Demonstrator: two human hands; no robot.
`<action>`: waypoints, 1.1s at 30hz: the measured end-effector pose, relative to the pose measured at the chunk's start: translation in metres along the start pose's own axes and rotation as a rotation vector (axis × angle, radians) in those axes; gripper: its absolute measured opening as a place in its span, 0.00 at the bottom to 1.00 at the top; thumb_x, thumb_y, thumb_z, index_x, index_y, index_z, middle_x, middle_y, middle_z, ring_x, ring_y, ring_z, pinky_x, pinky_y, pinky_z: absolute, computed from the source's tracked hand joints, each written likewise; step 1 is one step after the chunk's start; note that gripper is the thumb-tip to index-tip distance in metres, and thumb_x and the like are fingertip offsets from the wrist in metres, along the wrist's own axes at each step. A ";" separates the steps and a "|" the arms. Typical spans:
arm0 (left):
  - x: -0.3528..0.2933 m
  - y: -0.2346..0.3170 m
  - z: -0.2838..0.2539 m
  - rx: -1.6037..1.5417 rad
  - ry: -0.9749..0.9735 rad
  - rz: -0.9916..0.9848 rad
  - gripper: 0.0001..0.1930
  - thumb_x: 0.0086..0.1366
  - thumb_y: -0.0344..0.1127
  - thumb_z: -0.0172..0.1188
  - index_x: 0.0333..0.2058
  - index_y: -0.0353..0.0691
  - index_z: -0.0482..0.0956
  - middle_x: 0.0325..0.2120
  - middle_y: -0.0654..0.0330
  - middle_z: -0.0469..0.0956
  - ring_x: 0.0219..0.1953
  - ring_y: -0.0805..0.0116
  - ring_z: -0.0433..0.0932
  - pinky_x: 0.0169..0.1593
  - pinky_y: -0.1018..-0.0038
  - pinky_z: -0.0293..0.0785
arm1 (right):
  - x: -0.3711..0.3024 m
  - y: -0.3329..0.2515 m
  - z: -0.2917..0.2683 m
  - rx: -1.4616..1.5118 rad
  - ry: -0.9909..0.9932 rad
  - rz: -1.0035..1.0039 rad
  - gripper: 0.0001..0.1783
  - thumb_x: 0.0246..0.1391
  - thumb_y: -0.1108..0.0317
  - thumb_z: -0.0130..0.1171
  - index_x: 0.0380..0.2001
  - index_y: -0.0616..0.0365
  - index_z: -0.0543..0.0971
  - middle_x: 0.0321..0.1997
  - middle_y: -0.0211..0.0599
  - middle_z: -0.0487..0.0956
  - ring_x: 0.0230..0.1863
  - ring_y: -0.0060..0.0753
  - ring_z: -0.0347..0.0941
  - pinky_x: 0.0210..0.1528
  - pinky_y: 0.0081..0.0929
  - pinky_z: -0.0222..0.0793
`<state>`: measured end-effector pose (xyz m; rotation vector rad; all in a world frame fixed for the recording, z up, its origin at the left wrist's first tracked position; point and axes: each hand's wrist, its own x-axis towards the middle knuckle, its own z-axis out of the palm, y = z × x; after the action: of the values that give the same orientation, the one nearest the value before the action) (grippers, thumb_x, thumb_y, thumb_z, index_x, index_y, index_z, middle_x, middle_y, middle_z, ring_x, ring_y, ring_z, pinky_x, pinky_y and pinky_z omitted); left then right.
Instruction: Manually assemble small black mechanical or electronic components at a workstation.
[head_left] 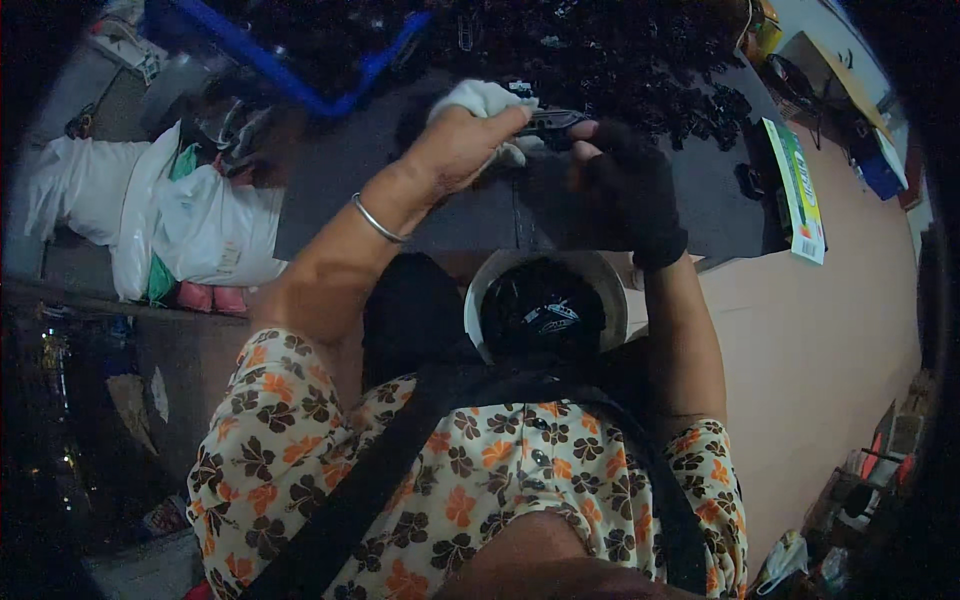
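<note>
Over the dark table (pixel 420 215), my two hands meet at a small dark elongated part (pixel 552 121) with a row of holes along it. My left hand (pixel 465 140), with a metal bangle on its wrist, is closed, its thumb pressed along the near end of the part. A white cloth (pixel 478 97) is bunched in the same hand, partly behind the fingers. In a black fingerless glove, my right hand (pixel 628 190) pinches the part's other end with its bare fingertips. Exactly what kind of part it is cannot be made out.
Many small black parts (pixel 640 60) are heaped across the table's far side. A blue bin rim (pixel 375 85) stands at the far left. Between my legs sits a white bucket (pixel 618 310) holding dark pieces. White sacks (pixel 215 220) lie left; a green-yellow printed card (pixel 795 190) lies at the right edge.
</note>
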<state>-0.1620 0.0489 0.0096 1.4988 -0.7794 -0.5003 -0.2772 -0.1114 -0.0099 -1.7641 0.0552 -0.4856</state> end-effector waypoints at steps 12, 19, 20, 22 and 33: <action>-0.017 0.026 0.008 -0.255 -0.168 -0.068 0.17 0.64 0.40 0.46 0.40 0.29 0.72 0.28 0.52 0.76 0.27 0.67 0.79 0.25 0.79 0.78 | -0.003 0.005 0.006 -0.479 0.139 -0.615 0.09 0.44 0.72 0.61 0.32 0.56 0.76 0.26 0.35 0.76 0.26 0.28 0.73 0.28 0.23 0.68; -0.023 0.040 0.011 0.205 -0.193 0.005 0.14 0.60 0.35 0.54 0.40 0.31 0.74 0.25 0.57 0.77 0.26 0.72 0.78 0.26 0.80 0.74 | -0.004 0.001 0.003 -0.570 0.065 -0.663 0.12 0.38 0.74 0.62 0.31 0.55 0.75 0.30 0.38 0.75 0.32 0.38 0.74 0.31 0.27 0.70; -0.025 0.042 0.013 0.205 -0.195 0.005 0.14 0.60 0.35 0.54 0.40 0.31 0.74 0.25 0.57 0.77 0.26 0.72 0.78 0.26 0.80 0.74 | -0.004 0.001 0.002 -0.613 0.067 -0.727 0.13 0.38 0.73 0.63 0.31 0.55 0.75 0.31 0.38 0.75 0.33 0.38 0.74 0.31 0.27 0.70; -0.029 0.044 0.017 0.241 -0.146 -0.054 0.12 0.59 0.30 0.53 0.42 0.33 0.74 0.23 0.59 0.77 0.24 0.74 0.76 0.26 0.81 0.72 | -0.005 0.003 0.000 -0.658 0.059 -0.715 0.16 0.37 0.70 0.63 0.33 0.55 0.75 0.33 0.38 0.74 0.34 0.40 0.73 0.33 0.31 0.70; -0.056 0.044 0.025 0.356 -0.162 0.035 0.11 0.58 0.27 0.50 0.40 0.35 0.75 0.21 0.61 0.76 0.23 0.79 0.73 0.24 0.83 0.70 | -0.015 -0.013 -0.003 0.098 -0.338 0.132 0.13 0.44 0.68 0.62 0.33 0.62 0.75 0.29 0.30 0.76 0.31 0.20 0.71 0.33 0.23 0.69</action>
<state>-0.2252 0.0745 0.0428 1.7841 -1.0613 -0.4777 -0.2948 -0.1067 -0.0019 -1.7116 -0.0884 -0.0887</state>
